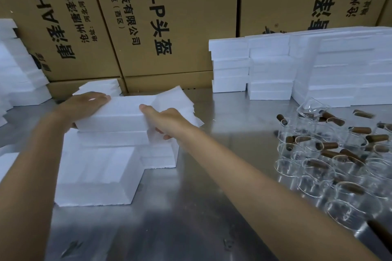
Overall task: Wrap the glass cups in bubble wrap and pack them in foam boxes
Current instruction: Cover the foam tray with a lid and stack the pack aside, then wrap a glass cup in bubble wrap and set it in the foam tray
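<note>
Gripping a white rectangular foam box (114, 112) at both ends, left hand (84, 105) flat on top with thumb under, right hand (167, 121) clamped round its end, atop a foam stack on the steel tabletop (191, 207). Probably feeling light, stiff, crumbly. Crowding nearby: thin white wrap sheets (178, 101), fragile clear glass cups with brown handles (331, 165).

1. A brushed metal bench (191, 207) fills the foreground, its surface mirroring soft light in pale patches.
2. Tall brown cardboard cartons (186, 17) stand close together behind the bench like a wall, printed with large black Chinese characters and letters, some upside down.
</note>
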The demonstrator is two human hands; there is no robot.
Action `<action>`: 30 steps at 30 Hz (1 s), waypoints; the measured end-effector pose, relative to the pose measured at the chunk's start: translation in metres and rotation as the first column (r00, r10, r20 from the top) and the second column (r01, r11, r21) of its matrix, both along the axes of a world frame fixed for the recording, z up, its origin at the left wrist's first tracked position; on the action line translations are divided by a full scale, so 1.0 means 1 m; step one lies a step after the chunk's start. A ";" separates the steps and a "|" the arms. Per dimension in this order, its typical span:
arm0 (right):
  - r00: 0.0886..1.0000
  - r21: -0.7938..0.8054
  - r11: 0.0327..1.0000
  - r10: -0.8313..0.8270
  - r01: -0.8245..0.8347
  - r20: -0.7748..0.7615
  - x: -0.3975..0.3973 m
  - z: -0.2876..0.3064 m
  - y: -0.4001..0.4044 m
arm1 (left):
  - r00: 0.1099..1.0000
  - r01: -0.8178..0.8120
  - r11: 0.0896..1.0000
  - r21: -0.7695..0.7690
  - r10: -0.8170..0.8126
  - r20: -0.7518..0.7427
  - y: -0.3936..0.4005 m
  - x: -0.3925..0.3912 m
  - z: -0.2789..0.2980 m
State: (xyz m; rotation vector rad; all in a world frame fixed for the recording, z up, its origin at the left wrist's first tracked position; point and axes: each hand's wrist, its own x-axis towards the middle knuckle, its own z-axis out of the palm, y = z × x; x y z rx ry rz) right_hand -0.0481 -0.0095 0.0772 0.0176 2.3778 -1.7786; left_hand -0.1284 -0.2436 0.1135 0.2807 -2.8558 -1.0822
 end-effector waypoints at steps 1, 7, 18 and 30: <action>1.000 0.014 1.000 0.003 -0.003 0.009 -0.001 -0.003 -0.003 | 1.000 0.003 1.000 -0.020 -0.003 0.009 -0.003 -0.001 -0.004; 1.000 0.043 0.999 -0.007 0.006 0.026 -0.007 -0.012 -0.001 | 0.997 0.025 0.989 -0.144 -0.036 -0.073 0.002 -0.007 -0.006; 0.988 0.033 0.992 -0.117 0.121 -0.097 -0.012 -0.006 0.053 | 0.917 0.214 0.956 -0.199 -0.267 -0.296 0.129 0.015 -0.002; 0.820 -0.030 0.827 -0.562 0.562 -0.112 -0.060 0.004 0.246 | 0.867 0.496 0.818 0.291 -0.486 -0.113 0.335 -0.019 -0.037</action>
